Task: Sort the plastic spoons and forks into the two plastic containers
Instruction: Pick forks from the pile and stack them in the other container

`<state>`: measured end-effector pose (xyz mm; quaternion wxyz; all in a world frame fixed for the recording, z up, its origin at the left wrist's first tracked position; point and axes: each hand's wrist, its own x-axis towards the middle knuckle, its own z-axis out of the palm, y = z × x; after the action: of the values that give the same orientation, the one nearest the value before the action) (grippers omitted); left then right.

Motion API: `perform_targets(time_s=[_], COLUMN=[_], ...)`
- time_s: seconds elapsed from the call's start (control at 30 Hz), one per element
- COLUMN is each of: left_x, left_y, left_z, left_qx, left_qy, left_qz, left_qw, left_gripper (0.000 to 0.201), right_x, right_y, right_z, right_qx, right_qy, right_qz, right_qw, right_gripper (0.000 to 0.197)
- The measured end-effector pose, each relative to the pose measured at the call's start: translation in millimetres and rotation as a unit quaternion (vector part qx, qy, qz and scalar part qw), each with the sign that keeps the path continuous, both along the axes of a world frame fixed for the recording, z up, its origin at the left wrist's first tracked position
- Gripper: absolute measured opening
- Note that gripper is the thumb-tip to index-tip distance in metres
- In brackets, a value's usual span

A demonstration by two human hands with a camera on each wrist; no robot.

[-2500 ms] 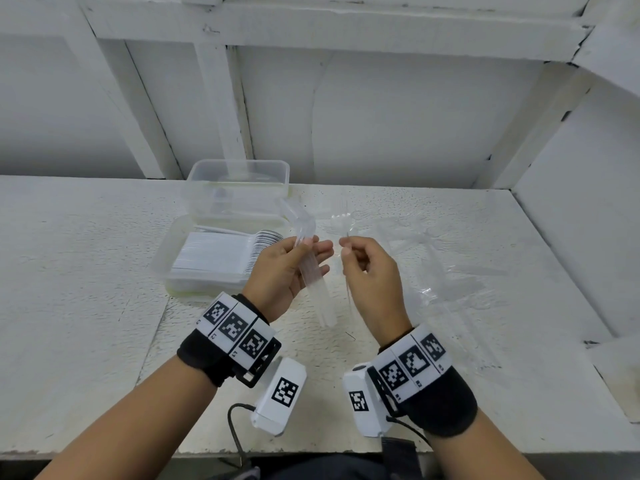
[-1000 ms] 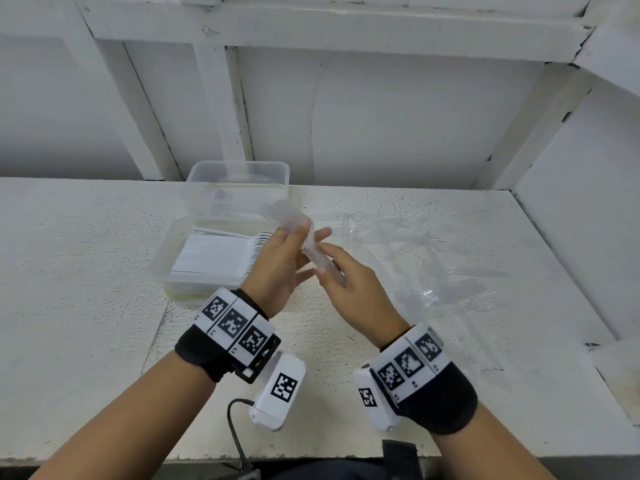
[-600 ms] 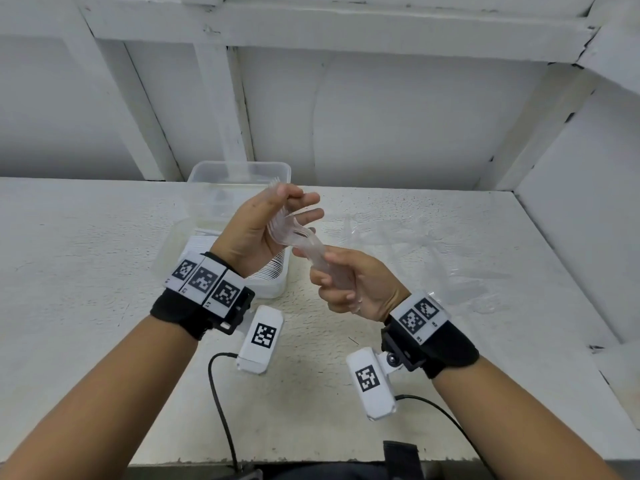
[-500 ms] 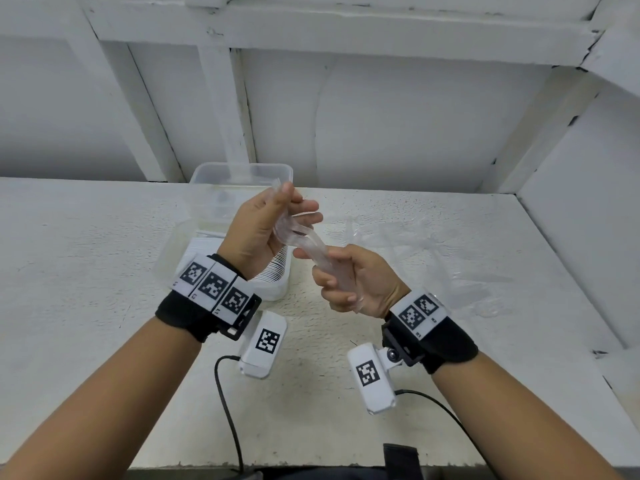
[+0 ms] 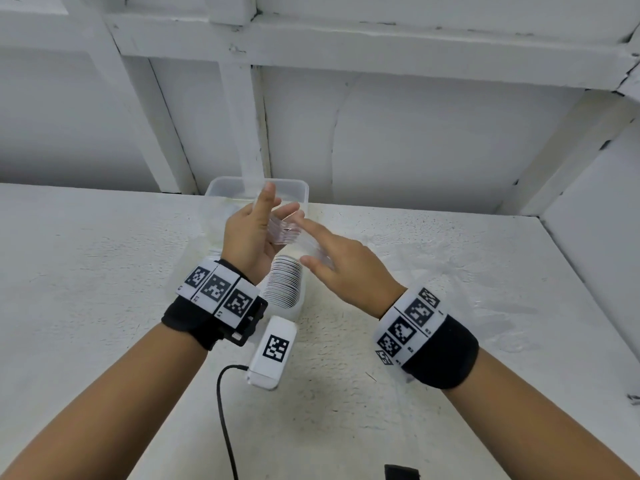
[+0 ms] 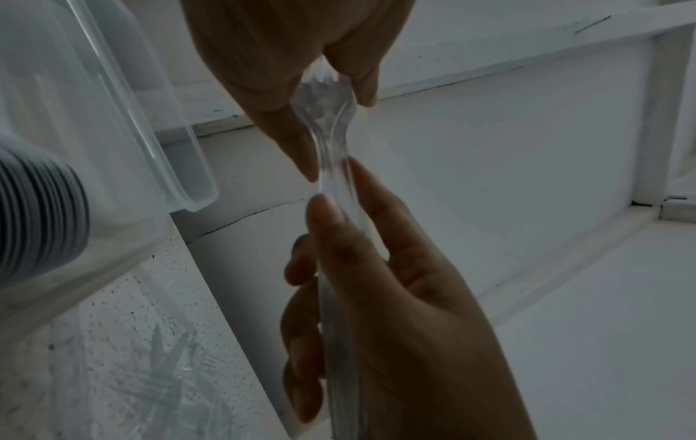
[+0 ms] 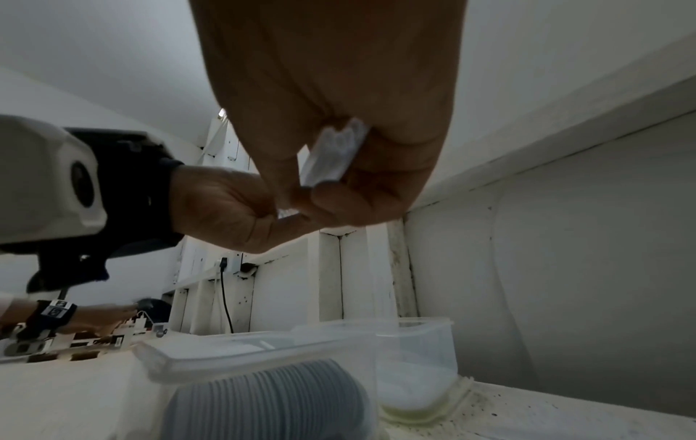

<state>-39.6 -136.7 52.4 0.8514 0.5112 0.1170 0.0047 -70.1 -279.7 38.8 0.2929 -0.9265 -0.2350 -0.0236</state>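
A bundle of clear plastic forks point(image 5: 282, 233) is held between both hands above the two containers. My left hand point(image 5: 254, 230) pinches the tined heads point(image 6: 320, 89). My right hand point(image 5: 332, 258) holds the handle ends point(image 7: 331, 157), its index finger stretched along the bundle. The near clear container point(image 5: 296, 308) holds a packed row of white spoons point(image 5: 282, 285). The far clear container point(image 5: 294, 188) stands behind it by the wall, and what is inside it is hard to make out.
Loose clear forks point(image 6: 169, 372) lie on the white table point(image 5: 104, 271) to the right of the containers. A white wall and shelf frame close off the back and right. Another person's hand point(image 7: 75, 312) works far off on the left.
Both hands carried the fork bundle up and away, over the containers. The right hand went from a fist round the handles to a looser fingertip hold.
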Motion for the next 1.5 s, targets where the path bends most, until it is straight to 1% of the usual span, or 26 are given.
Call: perform_targets(time_s=[0.07, 0.13, 0.3, 0.4, 0.47, 0.53, 0.57, 0.63, 0.7, 0.73, 0.77, 0.83, 0.87, 0.9, 0.93, 1.0, 1.03, 1.1, 1.2, 1.33, 1.5], left_x=[6.4, 14.2, 36.3, 49.4, 60.5, 73.7, 81.7, 98.8, 117.0, 126.5, 134.6, 147.9, 153.0, 157.7, 161.3, 166.1, 167.3, 170.5, 174.7, 177.9, 178.0], left_y=[4.0, 7.9, 18.1, 26.6, 36.1, 49.7, 58.0, 76.8, 98.3, 110.0, 120.1, 138.3, 145.3, 151.5, 156.4, 161.4, 161.4, 161.8, 162.7, 165.2, 166.6], left_z=[-0.4, -1.7, -7.9, -6.2, 0.5, 11.0, 15.7, 21.4, 20.7, 17.9, 14.2, 4.2, -1.6, -8.5, -15.0, -27.6, -32.2, -39.8, -46.0, -49.0, -51.0], left_qx=[-0.014, -0.017, -0.017, 0.003, 0.037, 0.081, 0.111, 0.198, 0.313, 0.375, 0.437, 0.561, 0.609, 0.635, 0.637, 0.606, 0.586, 0.564, 0.562, 0.558, 0.553], left_qy=[-0.001, 0.002, 0.013, 0.011, 0.007, 0.009, 0.012, 0.017, 0.018, 0.022, 0.030, 0.058, 0.076, 0.099, 0.125, 0.163, 0.174, 0.183, 0.180, 0.171, 0.168], left_qz=[0.004, 0.000, 0.004, -0.007, -0.035, -0.068, -0.078, -0.078, -0.062, -0.063, -0.074, -0.118, -0.138, -0.152, -0.162, -0.182, -0.191, -0.206, -0.218, -0.227, -0.230], left_qw=[1.000, 1.000, 1.000, 1.000, 0.999, 0.994, 0.991, 0.977, 0.948, 0.924, 0.896, 0.818, 0.777, 0.751, 0.743, 0.757, 0.768, 0.779, 0.778, 0.779, 0.783], left_gripper=[0.030, 0.030, 0.027, 0.029, 0.027, 0.026, 0.028, 0.031, 0.031, 0.031, 0.031, 0.037, 0.040, 0.041, 0.040, 0.036, 0.033, 0.029, 0.025, 0.023, 0.023], right_x=[5.6, 11.3, 29.9, 47.6, 63.1, 82.1, 92.9, 116.8, 140.2, 150.9, 160.5, 177.8, 185.4, 192.0, 198.3, 208.2, 212.3, 219.5, 228.5, 236.3, 238.8], right_y=[3.7, 6.7, 14.0, 21.7, 27.7, 33.1, 36.0, 41.2, 46.2, 48.9, 52.0, 59.3, 63.2, 67.1, 70.9, 76.8, 79.3, 84.3, 90.1, 96.4, 100.3], right_z=[-1.1, -2.0, 1.2, 5.8, 12.3, 19.6, 22.6, 25.5, 26.0, 25.2, 23.8, 16.6, 11.4, 5.4, -1.1, -13.6, -19.2, -29.7, -43.3, -57.8, -69.0], right_qx=[0.020, 0.021, -0.019, -0.032, -0.010, 0.038, 0.055, 0.061, 0.041, 0.023, -0.003, -0.078, -0.118, -0.154, -0.180, -0.214, -0.227, -0.254, -0.282, -0.267, -0.300], right_qy=[0.007, 0.009, -0.012, -0.012, 0.009, 0.044, 0.059, 0.077, 0.094, 0.106, 0.116, 0.122, 0.121, 0.122, 0.121, 0.119, 0.117, 0.107, 0.080, 0.098, 0.091], right_qz=[0.003, 0.005, -0.005, -0.014, -0.017, -0.016, -0.014, -0.012, -0.006, -0.001, 0.005, 0.008, 0.008, 0.009, 0.013, 0.027, 0.035, 0.047, 0.051, 0.065, 0.056], right_qw=[1.000, 1.000, 1.000, 0.999, 1.000, 0.998, 0.997, 0.995, 0.995, 0.994, 0.993, 0.990, 0.985, 0.981, 0.976, 0.969, 0.966, 0.960, 0.955, 0.956, 0.948], right_gripper=[0.053, 0.049, 0.042, 0.039, 0.038, 0.038, 0.037, 0.038, 0.038, 0.039, 0.040, 0.041, 0.041, 0.040, 0.039, 0.038, 0.038, 0.038, 0.037, 0.035, 0.038])
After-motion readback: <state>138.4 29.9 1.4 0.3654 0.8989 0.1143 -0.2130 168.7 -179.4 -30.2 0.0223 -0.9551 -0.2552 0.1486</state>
